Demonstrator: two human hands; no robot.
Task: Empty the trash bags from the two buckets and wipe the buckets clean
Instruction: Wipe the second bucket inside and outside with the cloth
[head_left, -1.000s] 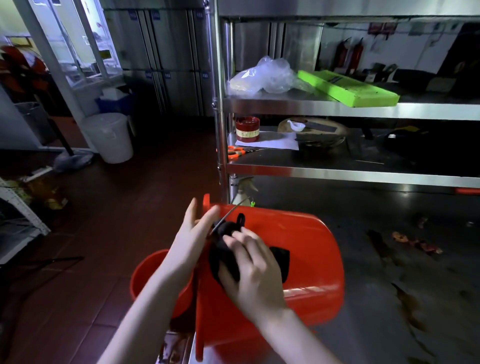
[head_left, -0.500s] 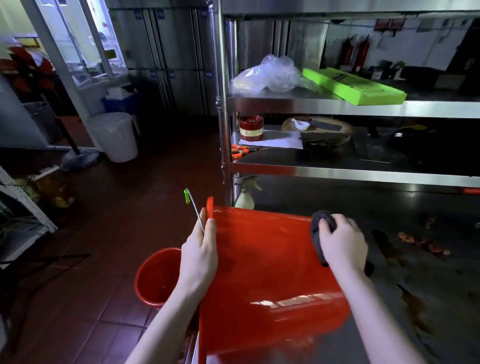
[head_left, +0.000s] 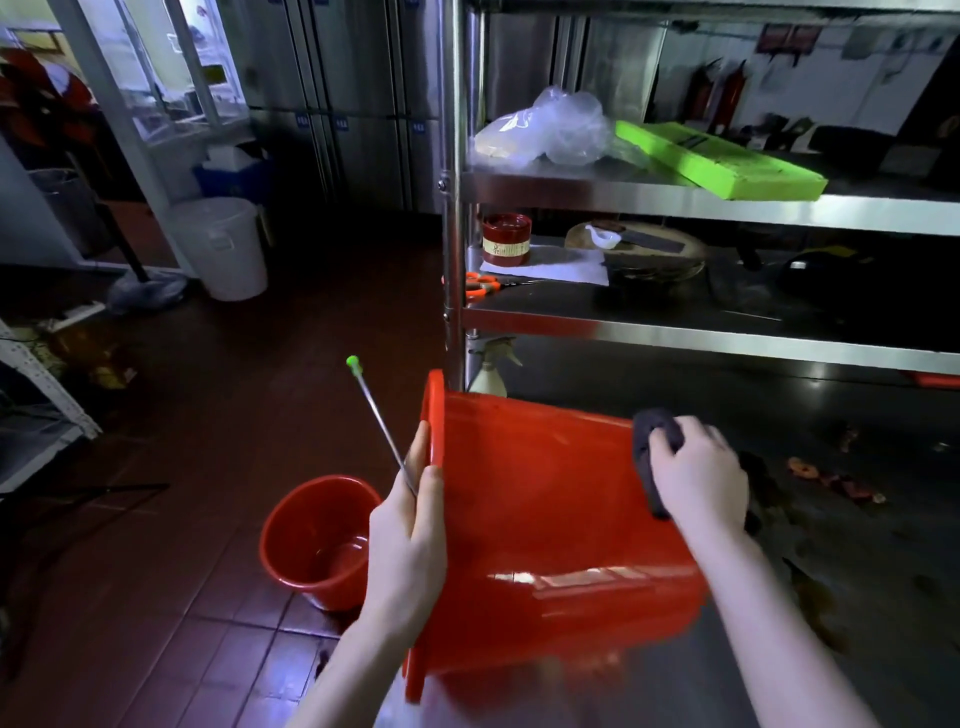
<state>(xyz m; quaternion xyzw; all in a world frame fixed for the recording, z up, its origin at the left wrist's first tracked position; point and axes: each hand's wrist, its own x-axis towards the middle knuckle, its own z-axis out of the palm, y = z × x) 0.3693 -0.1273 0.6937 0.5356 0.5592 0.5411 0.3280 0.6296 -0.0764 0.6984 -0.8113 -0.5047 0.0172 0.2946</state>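
Red bucket (head_left: 545, 499) on its side on the surface (head_left: 857, 597), long axis left-right, mouth leftward. Left hand (head_left: 410, 540) clasping rim; right hand (head_left: 696, 475) clutching dark cloth (head_left: 652, 431) against base end.

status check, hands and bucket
Left hand grips bucket rim. Right hand presses rag on its side. Nothing in the way.

bucket in the hands (head_left: 545, 499): bright red, glossy
cloth under right hand (head_left: 655, 441): dark, maybe black or dark grey
bucket left of the grip (head_left: 317, 540): red
handle tip above left hand (head_left: 352, 360): green
board on shelf beyond the grip (head_left: 717, 158): lime green
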